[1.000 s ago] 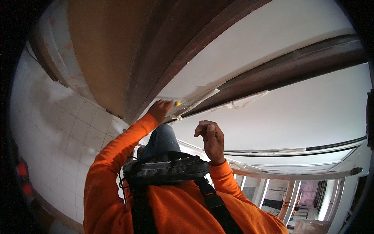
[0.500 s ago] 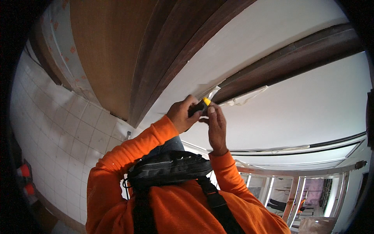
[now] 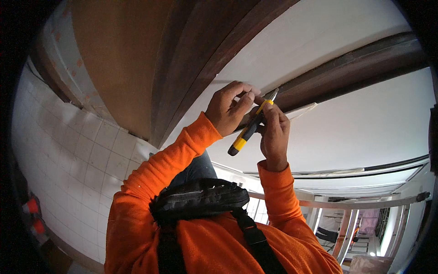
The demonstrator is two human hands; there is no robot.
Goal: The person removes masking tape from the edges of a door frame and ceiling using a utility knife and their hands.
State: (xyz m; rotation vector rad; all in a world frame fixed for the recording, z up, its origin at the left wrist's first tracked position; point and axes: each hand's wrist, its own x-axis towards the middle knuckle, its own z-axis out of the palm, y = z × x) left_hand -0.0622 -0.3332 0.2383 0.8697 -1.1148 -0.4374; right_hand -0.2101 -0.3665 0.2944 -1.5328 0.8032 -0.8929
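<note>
My right hand [image 3: 275,132] is closed round a yellow and black utility knife [image 3: 248,131]. Its metal blade points up toward a dark wooden strip [image 3: 337,71] that crosses the white panel [image 3: 346,123]. Just left of the blade, my left hand [image 3: 228,109] has thumb and fingertips pinched together near the strip's lower-left end. Whatever lies in that pinch is too small or hidden to name. A loose white sliver of paper or tape [image 3: 305,110] sticks out along the strip's lower edge, right of my right hand.
Brown boards with dark trim [image 3: 196,68] rise at upper left. Below them, white tiles [image 3: 98,155] cover a surface, with orange objects [image 3: 34,213] at the far left. A black bag [image 3: 198,201] hangs at my chest. A pale rail [image 3: 356,201] stands at lower right.
Both hands have moved up along the strip, the right one also rightward. The knife, mostly hidden between them before, now shows lengthwise in my right hand; my left hand has come off it.
</note>
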